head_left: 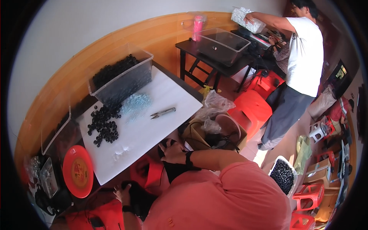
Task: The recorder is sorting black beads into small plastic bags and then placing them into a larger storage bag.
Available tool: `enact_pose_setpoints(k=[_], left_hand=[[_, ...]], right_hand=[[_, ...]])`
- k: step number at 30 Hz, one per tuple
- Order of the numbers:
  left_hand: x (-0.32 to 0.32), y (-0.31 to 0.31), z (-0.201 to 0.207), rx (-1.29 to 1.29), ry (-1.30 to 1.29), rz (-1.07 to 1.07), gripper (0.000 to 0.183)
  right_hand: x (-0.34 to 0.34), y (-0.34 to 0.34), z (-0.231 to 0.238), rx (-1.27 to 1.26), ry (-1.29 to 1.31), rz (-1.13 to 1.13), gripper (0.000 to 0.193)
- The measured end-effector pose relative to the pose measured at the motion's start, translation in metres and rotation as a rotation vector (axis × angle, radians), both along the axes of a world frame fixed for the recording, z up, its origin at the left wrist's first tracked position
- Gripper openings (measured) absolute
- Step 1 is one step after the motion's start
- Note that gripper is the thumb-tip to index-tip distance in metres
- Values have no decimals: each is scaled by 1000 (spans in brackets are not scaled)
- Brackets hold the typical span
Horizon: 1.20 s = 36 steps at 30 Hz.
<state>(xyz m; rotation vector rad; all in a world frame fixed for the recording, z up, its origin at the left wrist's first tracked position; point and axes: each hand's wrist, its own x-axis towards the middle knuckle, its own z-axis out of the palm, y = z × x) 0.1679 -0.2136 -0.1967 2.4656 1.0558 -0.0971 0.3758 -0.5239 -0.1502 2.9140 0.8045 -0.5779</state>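
My right hand [173, 152] lies by the table's near edge, over dark cloth at my knee, fingers spread and nothing visible in them. Lower left, my left hand [122, 194] is beside the other dark-clad knee; its fingers look stretched out, partly in shadow. Both hands are apart from the white board [153, 142]. On that board are a loose pile of small black ring-like pieces [104, 124], a patch of tiny pale blue beads [137, 104] and metal thread snips [163, 112]. A clear bin [124, 86] full of the same black pieces stands at the far side.
A red plate [78, 171] sits left of the board. Right of it, a cardboard box [195, 135] holds plastic bags and cables, near red stools [251, 109]. Beyond, a person in white [304, 57] tips a clear container [247, 20] over a dark table [191, 48]; another person sits there.
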Motion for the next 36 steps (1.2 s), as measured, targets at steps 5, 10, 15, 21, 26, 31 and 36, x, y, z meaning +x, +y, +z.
enact_pose_setpoints(k=[5,10,15,21,26,31,36], left_hand=[[9,-9,17,-10,58,4,69],[5,-8,12,-3,16,-2,68],[5,-5,9,-13,16,-10,65],[1,-1,-2,59,-25,-17,64],[5,-4,8,7,-1,-23,68],[3,-4,9,11,-1,-33,67],[5,-5,9,19,16,-55,68]], right_hand=[[2,-2,-3,-14,-9,-5,91],[2,-2,-8,-2,-43,14,88],[4,-3,-18,24,-56,17,89],[3,-3,-12,32,-77,24,90],[3,-3,-14,21,-72,18,90],[4,-3,-20,26,-69,23,90],[4,-6,-18,60,-91,42,88]])
